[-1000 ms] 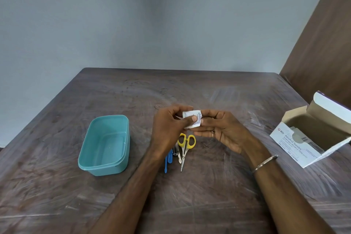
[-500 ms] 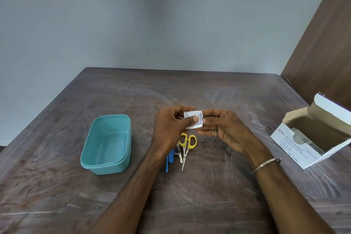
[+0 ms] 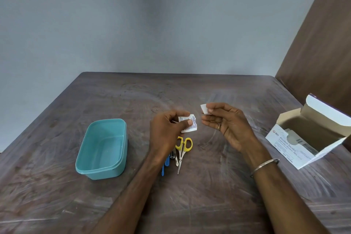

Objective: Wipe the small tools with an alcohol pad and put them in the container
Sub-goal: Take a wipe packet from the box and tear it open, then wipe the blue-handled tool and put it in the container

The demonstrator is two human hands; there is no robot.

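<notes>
Left hand [image 3: 167, 131] pinches the alcohol pad packet [image 3: 188, 125]; right hand [image 3: 226, 125] pinches its torn-off strip [image 3: 204, 109], above the scissors [image 3: 182, 148] mid-surface.

Mid-frame I see my left hand [image 3: 167, 135] pinching a white printed paper sachet [image 3: 188, 125]; my right hand [image 3: 226, 125] pinches its torn white strip [image 3: 204, 109].

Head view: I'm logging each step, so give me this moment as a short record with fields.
left hand: pinches the alcohol pad packet
right hand: pinches the torn-off strip
packet state: torn open, pad not out yet
tools: yellow-handled scissors and other small tools lie on the table, unwiped
container: teal, no tools inside
swab box: open, at right
</notes>
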